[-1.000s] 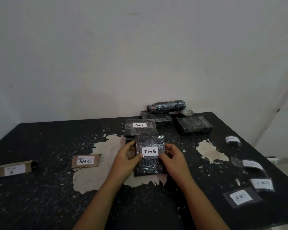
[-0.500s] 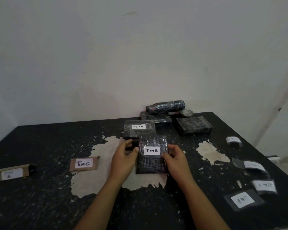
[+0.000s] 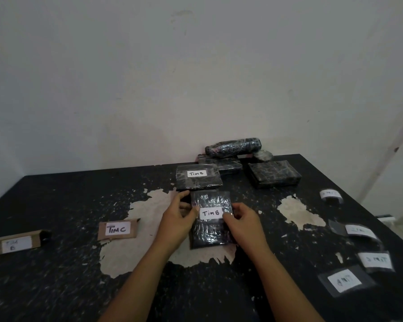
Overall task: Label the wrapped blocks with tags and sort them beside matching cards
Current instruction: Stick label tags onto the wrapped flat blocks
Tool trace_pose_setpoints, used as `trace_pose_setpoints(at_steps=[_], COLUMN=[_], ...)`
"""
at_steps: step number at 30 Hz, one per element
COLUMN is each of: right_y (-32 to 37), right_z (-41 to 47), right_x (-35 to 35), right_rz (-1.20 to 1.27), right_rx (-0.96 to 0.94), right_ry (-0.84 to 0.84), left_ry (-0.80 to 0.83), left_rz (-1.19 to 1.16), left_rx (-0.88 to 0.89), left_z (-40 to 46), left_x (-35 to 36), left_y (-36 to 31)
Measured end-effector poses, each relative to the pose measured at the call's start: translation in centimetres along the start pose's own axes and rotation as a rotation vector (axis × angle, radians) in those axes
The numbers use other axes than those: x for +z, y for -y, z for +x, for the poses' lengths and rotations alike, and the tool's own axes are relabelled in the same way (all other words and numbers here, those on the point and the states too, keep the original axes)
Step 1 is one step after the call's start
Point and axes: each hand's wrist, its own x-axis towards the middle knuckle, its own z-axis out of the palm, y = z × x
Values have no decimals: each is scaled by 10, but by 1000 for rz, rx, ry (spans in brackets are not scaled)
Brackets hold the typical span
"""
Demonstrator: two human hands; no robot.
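Left hand [image 3: 176,220] and right hand [image 3: 242,220] gripping wrapped block [image 3: 211,231] (tagged "TimB"), on table [image 3: 68,287]

Worn black table [image 3: 56,287], pale wall [image 3: 196,77], perhaps plaster

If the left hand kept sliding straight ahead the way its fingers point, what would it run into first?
Most likely the other wrapped block tagged Tim B, lying just beyond the left hand, which grips the held block with the right hand. Depth is hard to judge from this view.
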Motion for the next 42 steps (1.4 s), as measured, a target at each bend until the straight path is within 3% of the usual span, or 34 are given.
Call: trace_pose_setpoints(at_steps=[5,10,16,20,25,35,42], right_y=[-8,-6,-9,-8,-12,-22,-37], right_z=[-1,-4,-4,-8,-14,-15,28], right_x=[5,2,-6,-19,-44,-129,-197], right_rz=[-460,-637,-507,-454,-420,-372,-498], right_rx=[-51,-44,-79,-120,-159,-135,-10], right_ry=[-41,-5,-17,-45,-93,-286,-443], left_ry=[-22,-26,-27,-39,-39,214,327], left_rz=[172,363,409,530,517,409,336], left_rx=[16,41,60,144,279,433,408], left_z=[-11,-15,-18,-28,-36,-34,4], left_x=[2,3,9,19,47,151,243], left_y=[1,8,3,-1,-16,-54,-73])
